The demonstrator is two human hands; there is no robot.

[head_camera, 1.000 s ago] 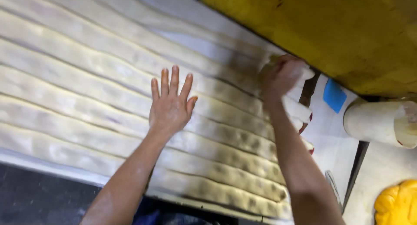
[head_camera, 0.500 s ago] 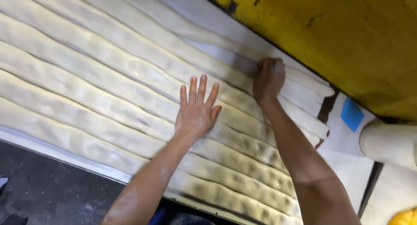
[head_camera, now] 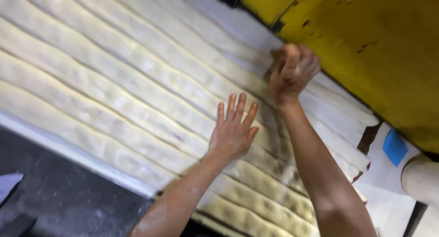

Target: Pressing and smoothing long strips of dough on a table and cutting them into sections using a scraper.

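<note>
While the head camera looks down, the left hand lies flat on the dough strips, fingers spread wide and holding nothing, palm pressing one of the middle ropes. The strips run side by side in long pale rows across the counter, from far left down to the near right, each touching its neighbour. Over to the right hand: it sits farther off, close to the yellow panel, fingers curled narrow over the far rows, and the blur makes it impossible to tell whether a strip is actually pinched. A blue square and a pale roll sit at the right edge, well apart from both hands.

To my eye, this work goes best with the flat palm kept light, so the soft rope is steadied and not squashed. The curled hand should lift or nudge only one strip, keeping it clear of its neighbours so the rows do not stick or stretch.
</note>
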